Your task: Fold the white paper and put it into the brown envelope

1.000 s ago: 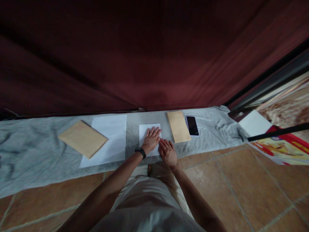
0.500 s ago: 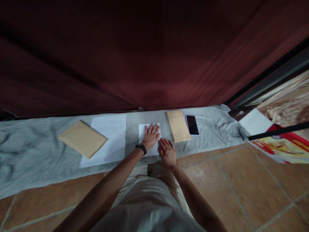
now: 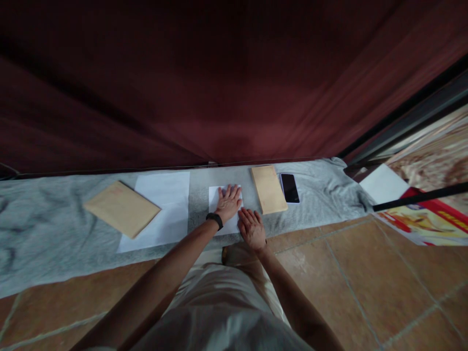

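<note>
A small white sheet of paper [image 3: 215, 196], possibly folded, lies on the grey cloth [image 3: 199, 195] in front of me. My left hand [image 3: 229, 203] rests flat on its right half with the fingers spread; a dark band is on that wrist. Against the sheet's right edge lies my right hand [image 3: 252, 228], palm down, fingers stretched out and close together. Neither hand grips anything. A brown envelope [image 3: 269, 190] is just right of my hands, and a dark-screened phone [image 3: 290, 188] lies beside it.
To the left, another brown envelope [image 3: 122, 208] partly covers large white paper [image 3: 170, 209]. A dark red upright surface [image 3: 234, 97] rises behind the cloth. At far right, a black bar [image 3: 420, 197] crosses a colourful printed package [image 3: 427, 219]. Tiled floor [image 3: 329, 273] lies below.
My left hand has shifted slightly up along the paper's right side. The right hand stays nearly in place at the edge. The whole view has moved a little.
</note>
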